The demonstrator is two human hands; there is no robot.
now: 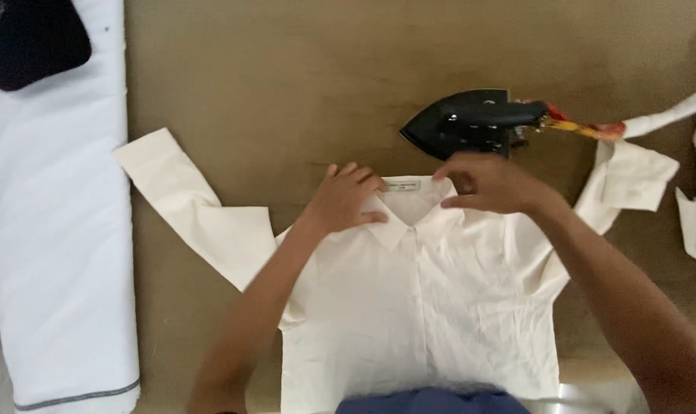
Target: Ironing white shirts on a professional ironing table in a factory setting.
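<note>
While cream shirt [409, 307] lies face-up, buttoned, on brown bench [271, 84]: left hand [344, 198] flat, open on collar [398, 218]; right hand [486, 182] pinching collar's other wing. Black iron [463, 123] just beyond collar. White cloth roll [57, 253] far left. Step: collar shaping; pressing likely needs iron hand free.

From my remote seat I see both of the person's forearms bare from the lower edge of the frame up to the left hand [342, 201] and right hand [487, 184]: no sleeves, watch, rings or gloves. At the bottom centre, a strip of dark blue garment [432, 402] shows.
</note>
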